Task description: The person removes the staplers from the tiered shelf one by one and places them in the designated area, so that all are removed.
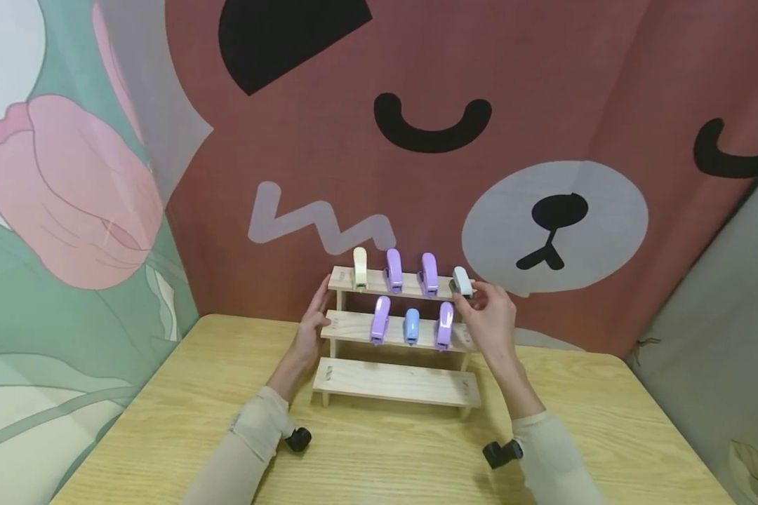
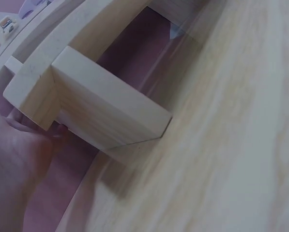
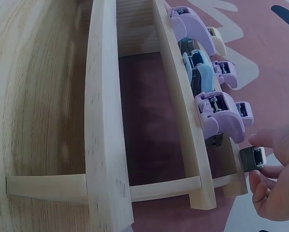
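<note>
A three-tier wooden display rack [image 1: 398, 381] stands on the table. At the right end of its top tier, my right hand [image 1: 493, 319] pinches a small white stapler [image 1: 462, 280] between thumb and fingers. In the right wrist view, that stapler [image 3: 253, 158] shows its dark base beside my fingers. My left hand [image 1: 306, 337] holds the rack's left end, thumb by the middle tier; its fingers are partly hidden behind the wood. A cream stapler [image 1: 360, 268] and two purple staplers share the top tier. On the middle tier, a blue stapler [image 1: 411, 326] sits between two purple ones.
The wood-grain table [image 1: 391, 456] carries the rack near its back edge. A curtain [image 1: 328, 182] with a large bear face hangs right behind. To the left is a curtain with a flower print [image 1: 76, 196]; a grey cloth [image 1: 714, 280] hangs at the right.
</note>
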